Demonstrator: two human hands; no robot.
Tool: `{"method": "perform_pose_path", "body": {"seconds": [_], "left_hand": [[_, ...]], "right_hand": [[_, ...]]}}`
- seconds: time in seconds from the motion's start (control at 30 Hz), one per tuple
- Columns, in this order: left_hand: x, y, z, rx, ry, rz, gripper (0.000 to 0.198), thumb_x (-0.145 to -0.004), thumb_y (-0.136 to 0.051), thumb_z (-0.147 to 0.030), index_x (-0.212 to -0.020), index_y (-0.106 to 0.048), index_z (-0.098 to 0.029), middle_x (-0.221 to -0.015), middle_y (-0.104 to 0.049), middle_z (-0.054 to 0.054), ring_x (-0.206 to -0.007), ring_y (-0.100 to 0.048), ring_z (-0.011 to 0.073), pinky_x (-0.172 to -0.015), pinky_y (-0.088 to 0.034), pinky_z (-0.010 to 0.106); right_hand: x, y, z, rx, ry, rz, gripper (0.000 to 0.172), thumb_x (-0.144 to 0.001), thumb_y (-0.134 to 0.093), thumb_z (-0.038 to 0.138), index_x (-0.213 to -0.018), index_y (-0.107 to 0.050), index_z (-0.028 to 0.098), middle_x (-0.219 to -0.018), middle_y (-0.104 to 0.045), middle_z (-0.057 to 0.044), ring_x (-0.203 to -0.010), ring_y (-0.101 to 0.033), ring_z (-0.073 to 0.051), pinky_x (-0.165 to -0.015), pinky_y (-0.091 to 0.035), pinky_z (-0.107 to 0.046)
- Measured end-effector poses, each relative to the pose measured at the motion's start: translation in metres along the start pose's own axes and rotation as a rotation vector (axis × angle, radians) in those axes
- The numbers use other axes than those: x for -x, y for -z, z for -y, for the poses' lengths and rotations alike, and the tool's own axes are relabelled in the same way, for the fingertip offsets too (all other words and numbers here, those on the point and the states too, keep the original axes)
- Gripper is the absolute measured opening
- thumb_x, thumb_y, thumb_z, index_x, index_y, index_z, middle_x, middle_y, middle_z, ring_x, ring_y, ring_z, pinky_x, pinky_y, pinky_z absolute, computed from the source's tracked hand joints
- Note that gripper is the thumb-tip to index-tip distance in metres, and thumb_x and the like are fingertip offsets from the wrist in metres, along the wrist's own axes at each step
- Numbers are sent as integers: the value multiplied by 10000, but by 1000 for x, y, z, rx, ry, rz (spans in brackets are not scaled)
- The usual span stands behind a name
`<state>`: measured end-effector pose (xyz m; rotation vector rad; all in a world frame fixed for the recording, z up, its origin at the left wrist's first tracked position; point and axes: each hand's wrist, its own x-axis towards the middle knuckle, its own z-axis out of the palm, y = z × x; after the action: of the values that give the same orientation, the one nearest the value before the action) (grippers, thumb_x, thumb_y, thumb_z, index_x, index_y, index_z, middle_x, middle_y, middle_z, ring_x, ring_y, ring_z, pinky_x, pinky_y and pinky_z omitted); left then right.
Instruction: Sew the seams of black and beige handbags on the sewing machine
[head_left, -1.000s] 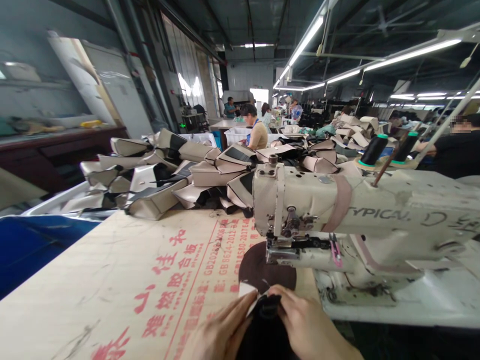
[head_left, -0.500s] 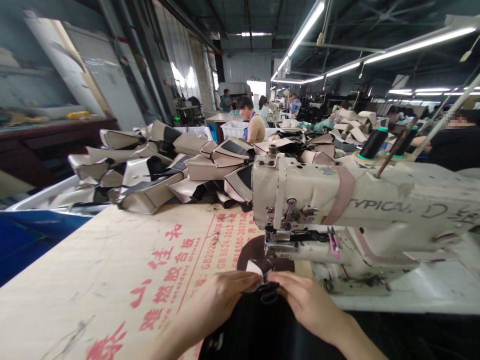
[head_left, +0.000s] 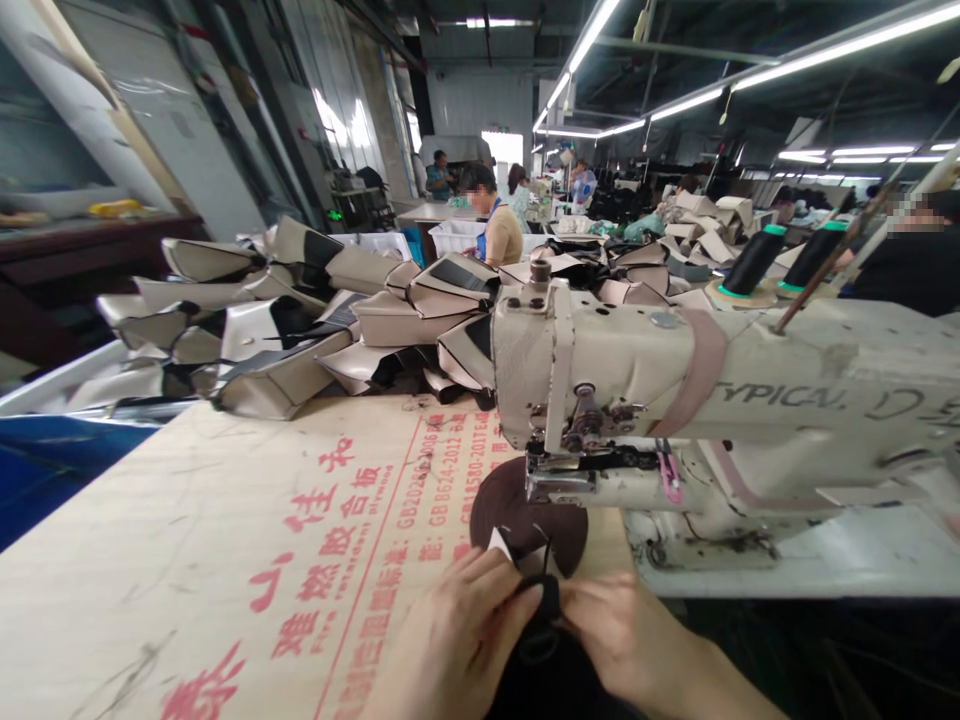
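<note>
Close in front of me, a black-and-beige workpiece [head_left: 551,603] is pinched between both hands; its exact kind does not show. My left hand [head_left: 472,625] is closed on its left side, thumb across the dark folded edge. On the other side my right hand [head_left: 619,635] is closed, fingertips pressed to the black part. A pale corner [head_left: 500,543] and thin dark ends stick out past the fingers. Just beyond lies a flat dark brown roll of tape [head_left: 529,510], beneath the head of the sewing machine [head_left: 600,370]. Its needle area is apart from the workpiece.
A plywood board [head_left: 262,520] with red print covers the left front. Behind it rises a heap of beige-and-black bag pieces [head_left: 300,310]. Black thread cones [head_left: 754,260] stand behind the machine; pink-handled snips [head_left: 667,475] hang on it. A co-worker [head_left: 499,230] sits farther back.
Both hands have drawn the workpiece toward me, away from the machine. More of the brown roll shows. My left thumb now lies over the dark edge, and the view has shifted slightly.
</note>
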<state>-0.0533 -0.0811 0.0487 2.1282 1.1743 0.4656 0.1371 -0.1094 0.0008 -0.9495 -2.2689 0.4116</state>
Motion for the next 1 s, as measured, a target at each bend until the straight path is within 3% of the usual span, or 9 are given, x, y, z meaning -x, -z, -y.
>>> {"method": "perform_pose_path", "body": {"seconds": [0.17, 0.27, 0.33, 0.43, 0.57, 0.7, 0.8, 0.9, 1.0], "left_hand": [[-23, -5, 7, 213, 225, 138, 387, -814, -445, -420, -530, -351, -175, -531, -305, -57, -515, -290, 80, -471, -208, 218], [-31, -1, 13, 296, 296, 216, 387, -768, -481, -438, -509, -370, -172, -500, -274, -63, -489, -247, 73, -456, -161, 227], [-32, 1, 15, 331, 330, 250, 377, -756, -491, -457, -528, -423, -165, -492, -296, -62, -482, -256, 72, -454, -155, 228], [-33, -1, 15, 398, 364, 258, 378, -740, -512, -476, -543, -466, -156, -492, -328, -61, -482, -271, 72, -453, -160, 223], [-36, -8, 14, 439, 387, 227, 375, -720, -542, -484, -566, -535, -143, -490, -372, -56, -485, -298, 76, -452, -182, 216], [-30, -13, 9, 405, 305, 165, 386, -730, -552, -484, -572, -555, -132, -501, -406, -50, -487, -333, 76, -438, -226, 203], [-8, -12, 2, 328, 180, -1, 297, -798, -522, -421, -864, -613, -147, -605, -515, -36, -561, -469, 97, -521, -378, 198], [20, -15, 2, 53, 6, -161, 304, -861, -479, -303, -1155, -539, -255, -877, -623, -2, -802, -583, 118, -747, -468, 211], [34, -23, 13, -232, -215, -220, 359, -884, -426, -206, -1228, -505, -273, -992, -621, 25, -893, -596, 124, -803, -483, 193]], "right_hand": [[1, -2, 0, 44, -66, 6, 255, -926, -297, 196, -753, -483, 167, -660, -547, -23, -587, -535, -142, -534, -366, -244], [5, -3, 2, -102, -214, 12, 121, -922, -360, 212, -929, -476, 179, -784, -594, -18, -712, -590, -143, -614, -417, -220], [7, -4, 4, -212, -295, -22, 185, -918, -383, 205, -1101, -403, 191, -922, -603, -24, -832, -599, -135, -693, -443, -206], [8, -5, 5, -137, -264, -46, 282, -919, -351, 168, -1199, -353, 210, -1043, -569, -42, -930, -571, -147, -771, -446, -238], [8, -2, 4, 131, -153, -57, 246, -917, -321, 139, -1119, -448, 196, -961, -575, -47, -845, -559, -174, -714, -435, -279], [13, -2, 0, 181, -64, -89, 244, -913, -303, 117, -1081, -471, 170, -918, -576, -57, -828, -544, -172, -689, -421, -274], [17, -5, -2, 143, -62, -87, 254, -911, -296, 109, -1086, -471, 168, -912, -574, -57, -832, -538, -165, -696, -418, -271], [18, -8, -3, 88, -95, -107, 231, -917, -306, 125, -1058, -482, 175, -895, -575, -48, -819, -538, -155, -696, -416, -262], [16, -9, -2, 58, -112, -125, 217, -920, -324, 138, -1058, -486, 180, -894, -577, -44, -823, -544, -149, -713, -417, -256]]}}
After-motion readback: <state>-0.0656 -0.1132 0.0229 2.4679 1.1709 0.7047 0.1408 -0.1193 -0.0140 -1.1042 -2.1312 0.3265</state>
